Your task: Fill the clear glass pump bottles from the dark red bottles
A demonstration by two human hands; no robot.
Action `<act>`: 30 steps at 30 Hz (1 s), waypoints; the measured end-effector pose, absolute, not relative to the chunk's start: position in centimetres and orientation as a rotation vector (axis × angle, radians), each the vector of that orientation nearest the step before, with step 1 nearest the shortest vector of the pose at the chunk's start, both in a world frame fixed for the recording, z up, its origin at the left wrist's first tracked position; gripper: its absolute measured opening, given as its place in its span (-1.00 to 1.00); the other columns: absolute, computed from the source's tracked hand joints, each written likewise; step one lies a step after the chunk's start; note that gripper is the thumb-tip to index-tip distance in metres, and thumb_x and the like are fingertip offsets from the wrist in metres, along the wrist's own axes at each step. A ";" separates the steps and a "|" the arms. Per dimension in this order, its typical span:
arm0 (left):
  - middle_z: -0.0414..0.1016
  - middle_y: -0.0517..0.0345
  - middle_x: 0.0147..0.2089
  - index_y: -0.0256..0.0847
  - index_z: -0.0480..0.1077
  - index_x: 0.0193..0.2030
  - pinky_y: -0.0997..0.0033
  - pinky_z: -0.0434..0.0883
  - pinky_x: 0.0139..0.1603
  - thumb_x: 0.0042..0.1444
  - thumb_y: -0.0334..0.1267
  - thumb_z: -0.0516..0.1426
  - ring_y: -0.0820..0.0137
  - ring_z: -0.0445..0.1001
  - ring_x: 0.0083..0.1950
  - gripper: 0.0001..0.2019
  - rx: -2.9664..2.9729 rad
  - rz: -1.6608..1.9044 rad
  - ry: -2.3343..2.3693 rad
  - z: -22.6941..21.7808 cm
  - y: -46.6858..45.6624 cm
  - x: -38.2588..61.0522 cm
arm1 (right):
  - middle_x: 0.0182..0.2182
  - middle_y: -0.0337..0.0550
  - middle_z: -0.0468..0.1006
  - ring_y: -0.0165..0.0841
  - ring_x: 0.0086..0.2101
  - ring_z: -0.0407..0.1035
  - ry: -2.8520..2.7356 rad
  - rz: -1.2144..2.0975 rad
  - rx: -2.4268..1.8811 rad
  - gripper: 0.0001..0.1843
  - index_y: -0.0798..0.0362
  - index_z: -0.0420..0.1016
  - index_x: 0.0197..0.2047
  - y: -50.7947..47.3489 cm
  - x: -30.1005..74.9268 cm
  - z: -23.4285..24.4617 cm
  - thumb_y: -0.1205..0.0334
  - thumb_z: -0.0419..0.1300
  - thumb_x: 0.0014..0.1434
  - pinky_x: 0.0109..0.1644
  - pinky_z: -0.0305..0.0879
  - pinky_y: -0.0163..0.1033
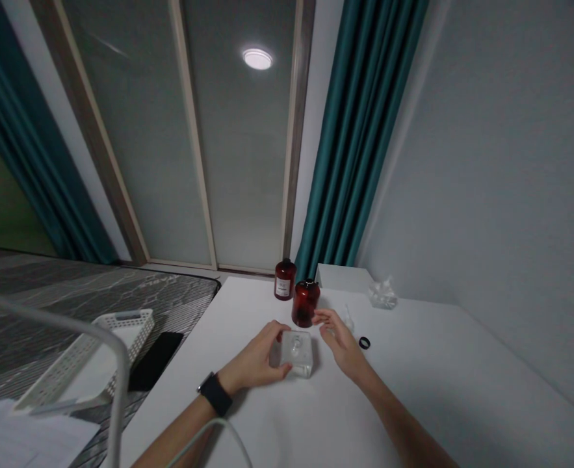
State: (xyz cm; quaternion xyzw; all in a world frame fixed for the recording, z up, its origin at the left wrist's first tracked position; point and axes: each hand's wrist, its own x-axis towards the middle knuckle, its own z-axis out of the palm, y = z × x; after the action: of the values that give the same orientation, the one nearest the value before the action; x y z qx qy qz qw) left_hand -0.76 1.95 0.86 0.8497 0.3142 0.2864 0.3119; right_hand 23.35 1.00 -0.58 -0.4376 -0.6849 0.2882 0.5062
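Left hand (255, 357) curled down — right hand (341, 339) open, fingers spread

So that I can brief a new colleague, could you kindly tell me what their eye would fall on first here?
Two dark red bottles stand out at the far end of the white table, before teal curtains. Nearer, the left hand, wearing a black watch, holds a clear square bottle, with the open right hand beside it.

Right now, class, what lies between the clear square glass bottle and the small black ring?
The person's right hand lies there, as the head view shows.
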 end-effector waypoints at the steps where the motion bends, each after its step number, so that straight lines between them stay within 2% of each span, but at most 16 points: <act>1: 0.36 -0.04 0.03 -0.23 0.24 0.12 0.18 0.42 0.02 0.02 -0.24 0.23 0.15 0.38 0.02 -0.49 2.238 0.761 0.830 0.9 1.9 -0.7 | -0.07 -0.05 0.53 -0.16 -0.01 0.43 -1.686 0.695 -1.056 -0.64 -0.04 0.34 0.14 0.4 23.0 -0.8 0.19 0.06 0.28 0.08 0.34 0.01; 5: 0.36 -0.05 0.05 -0.22 0.24 0.13 0.16 0.41 0.03 0.03 -0.25 0.23 0.14 0.38 0.05 -0.49 2.236 0.772 0.837 0.9 1.8 -0.6 | 0.15 -0.02 0.37 -0.12 0.18 0.26 -1.870 0.667 -1.091 -0.38 -0.06 0.25 0.25 -1.4 22.1 -1.4 0.28 0.25 0.12 0.27 0.20 0.07; 9: 0.35 -0.05 0.06 -0.22 0.21 0.17 0.16 0.40 0.01 0.03 -0.24 0.23 0.14 0.37 0.04 -0.46 2.242 0.781 0.851 0.5 1.8 -0.6 | 0.21 0.00 0.32 -0.12 0.22 0.20 -1.913 0.654 -1.155 -0.28 -0.05 0.18 0.30 -1.8 21.8 -1.3 0.32 0.28 0.09 0.35 0.11 0.10; 13: 0.36 -0.04 0.04 -0.20 0.21 0.18 0.18 0.40 -0.04 0.07 -0.24 0.20 0.17 0.38 -0.01 -0.48 2.238 0.777 0.849 0.2 1.9 -0.6 | 0.20 0.02 0.35 -0.13 0.23 0.20 -1.975 0.592 -1.102 -0.37 -0.01 0.19 0.29 -1.7 22.3 -0.9 0.37 0.18 0.15 0.35 0.10 0.10; 16: 0.36 -0.06 0.05 -0.21 0.20 0.18 0.17 0.40 -0.03 0.10 -0.21 0.19 0.15 0.38 0.01 -0.49 2.232 0.794 0.824 0.2 2.0 -0.6 | 0.15 -0.01 0.41 -0.19 0.17 0.27 -1.993 0.469 -1.089 -0.43 0.00 0.23 0.26 -1.1 23.3 -0.8 0.45 0.04 0.19 0.29 0.20 0.01; 20: 0.36 -0.05 0.05 -0.18 0.20 0.18 0.17 0.40 -0.03 0.12 -0.24 0.17 0.14 0.39 0.02 -0.51 2.241 0.765 0.832 0.3 2.1 -0.6 | -0.04 -0.08 0.51 -0.19 0.04 0.35 -1.916 0.231 -1.299 -0.53 -0.02 0.42 0.04 0.8 25.8 -1.3 0.52 0.00 0.12 0.21 0.23 0.01; 25: 0.37 -0.03 0.05 -0.16 0.19 0.19 0.19 0.40 -0.03 0.13 -0.24 0.17 0.15 0.39 0.02 -0.52 2.280 0.739 0.836 0.1 2.4 -0.8 | -0.03 0.01 0.46 -0.07 0.03 0.30 -1.794 0.125 -1.566 -0.60 0.01 0.44 0.07 2.6 29.7 -3.0 0.41 0.10 0.16 0.13 0.21 0.10; 30: 0.40 -0.02 0.06 -0.15 0.19 0.20 0.20 0.41 -0.05 0.10 -0.27 0.18 0.15 0.41 0.02 -0.49 2.287 0.737 0.855 -0.1 2.6 -0.9 | -0.03 -0.04 0.46 -0.09 0.02 0.30 -1.774 0.105 -1.722 -0.52 -0.07 0.43 0.12 3.1 31.2 -4.5 0.37 0.21 0.11 0.12 0.19 0.02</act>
State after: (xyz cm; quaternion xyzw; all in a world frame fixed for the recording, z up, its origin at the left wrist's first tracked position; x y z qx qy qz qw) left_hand -0.93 2.60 -0.09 0.8578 0.3207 0.2765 0.2913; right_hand 31.23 3.14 -4.52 -0.6576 -0.6775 0.0400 0.3272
